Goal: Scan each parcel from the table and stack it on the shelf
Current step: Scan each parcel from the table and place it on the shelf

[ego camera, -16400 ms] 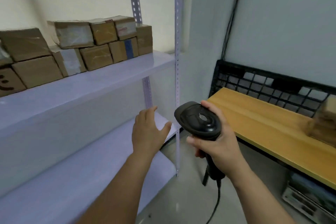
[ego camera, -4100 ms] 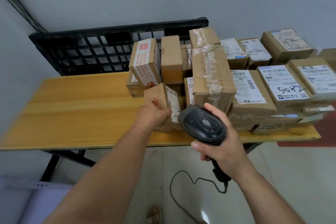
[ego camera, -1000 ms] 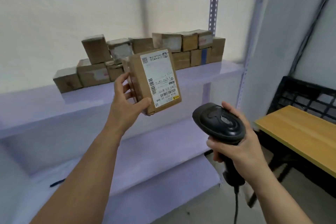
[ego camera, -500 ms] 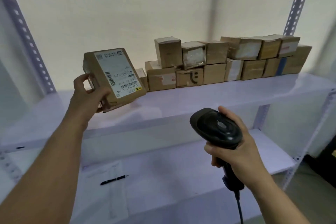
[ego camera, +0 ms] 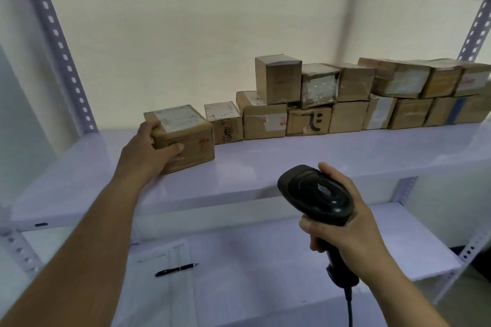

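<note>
The step in hand is the placing. The left hand grips a labelled cardboard parcel by its near left corner, thumb on the front face. The parcel sits on the shelf board, at the left end of the stacked row of parcels, just beside a small box. The right hand is closed around the handle of a black barcode scanner. The next move probably calls for pushing the parcel back into line, then letting go.
</note>
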### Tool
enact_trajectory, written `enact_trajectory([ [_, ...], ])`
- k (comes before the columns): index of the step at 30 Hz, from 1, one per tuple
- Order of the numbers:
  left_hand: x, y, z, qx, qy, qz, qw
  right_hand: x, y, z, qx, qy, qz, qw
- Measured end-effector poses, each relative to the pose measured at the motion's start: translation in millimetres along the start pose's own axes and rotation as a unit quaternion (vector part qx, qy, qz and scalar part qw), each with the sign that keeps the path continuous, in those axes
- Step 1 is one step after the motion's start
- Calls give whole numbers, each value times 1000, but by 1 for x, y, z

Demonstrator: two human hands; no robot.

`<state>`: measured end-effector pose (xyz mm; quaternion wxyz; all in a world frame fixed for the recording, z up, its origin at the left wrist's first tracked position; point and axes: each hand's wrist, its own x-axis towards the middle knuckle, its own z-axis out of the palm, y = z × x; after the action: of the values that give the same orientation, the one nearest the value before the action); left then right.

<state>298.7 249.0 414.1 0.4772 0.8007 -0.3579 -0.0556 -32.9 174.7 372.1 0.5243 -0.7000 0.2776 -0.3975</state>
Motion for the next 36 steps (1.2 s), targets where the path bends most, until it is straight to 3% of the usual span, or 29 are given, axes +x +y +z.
enact_trajectory([
  [4, 25, -5, 1, 23, 0, 5, 1000, 10, 2, 3, -3, -2, -4, 1000],
  [13, 77, -10, 10, -43, -36, -19, 998, 25, 6, -2, 2, 7, -4, 1000],
  [24, 80, -18, 16, -67, -47, -40, 996, 20, 10, -11, 0, 5, -7, 1000],
  [28, 68, -15, 14, -62, 7, -33, 998, 11, 9, -20, 1, 9, -11, 1000],
  [33, 27, 3, 22, -13, 121, 41, 992, -7, 6, -41, 11, 19, -18, 1000],
  [36, -11, 29, 40, -36, 154, 91, 983, -23, 5, -58, 12, 23, -23, 999],
])
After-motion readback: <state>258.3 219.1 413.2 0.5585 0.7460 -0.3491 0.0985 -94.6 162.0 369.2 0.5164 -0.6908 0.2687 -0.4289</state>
